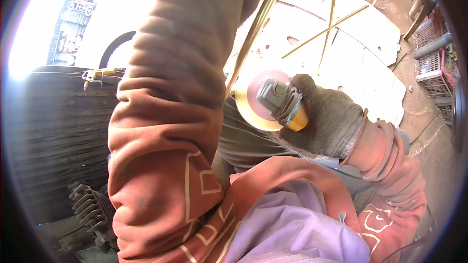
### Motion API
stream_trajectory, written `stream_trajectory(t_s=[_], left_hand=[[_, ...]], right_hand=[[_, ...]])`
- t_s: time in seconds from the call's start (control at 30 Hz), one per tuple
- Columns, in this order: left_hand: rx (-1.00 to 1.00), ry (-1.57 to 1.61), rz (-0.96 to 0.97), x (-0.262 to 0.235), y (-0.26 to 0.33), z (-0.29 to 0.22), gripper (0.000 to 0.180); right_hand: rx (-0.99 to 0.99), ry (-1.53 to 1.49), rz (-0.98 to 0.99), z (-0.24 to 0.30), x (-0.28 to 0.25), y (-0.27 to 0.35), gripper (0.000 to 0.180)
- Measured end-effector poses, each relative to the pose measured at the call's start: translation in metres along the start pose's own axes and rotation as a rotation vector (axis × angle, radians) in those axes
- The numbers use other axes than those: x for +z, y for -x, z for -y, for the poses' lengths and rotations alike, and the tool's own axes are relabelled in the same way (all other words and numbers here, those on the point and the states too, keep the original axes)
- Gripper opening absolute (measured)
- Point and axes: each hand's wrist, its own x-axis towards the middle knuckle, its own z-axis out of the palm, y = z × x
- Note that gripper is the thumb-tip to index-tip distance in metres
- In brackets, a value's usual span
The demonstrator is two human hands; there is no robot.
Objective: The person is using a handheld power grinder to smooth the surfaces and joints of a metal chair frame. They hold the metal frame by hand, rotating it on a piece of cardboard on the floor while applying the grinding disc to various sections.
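My right hand [324,122], in a dark knit work glove, is wrapped round the yellow body of an angle grinder [275,95]. The grinder's grey head points left, and its pale round disc [253,85] looks smooth, with no edge detail showing. Beside the disc, a long thin metal bar [256,24] slants up to the top edge. My left arm [175,68], in a rust-red sleeve, reaches straight up across the picture; the left hand is beyond the top edge. Whether the disc touches the bar cannot be told.
Thin metal rods [329,24] cross over a bright, pale slotted sheet [360,39] on the ground. Plastic crates [431,75] stand at the far right. To the left are a yellow tool [100,73], a dark ridged surface [58,131] and a finned metal part [90,209].
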Motion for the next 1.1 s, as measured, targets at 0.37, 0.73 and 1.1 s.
stream_trajectory(t_s=[0.37,0.73,1.1], left_hand=[[0.102,0.163,0.038,-0.021,-0.013,0.034,0.02],[0.072,-0.016,0.01,-0.027,-0.009,0.029,0.025],[0.096,0.234,0.131,0.034,-0.013,0.019,0.026]], right_hand=[[0.085,-0.129,0.03,-0.007,0.004,-0.005,0.066],[-0.013,-0.379,-0.067,-0.048,0.06,0.024,0.077],[-0.037,-0.558,-0.34,-0.076,0.046,0.036,0.085]])
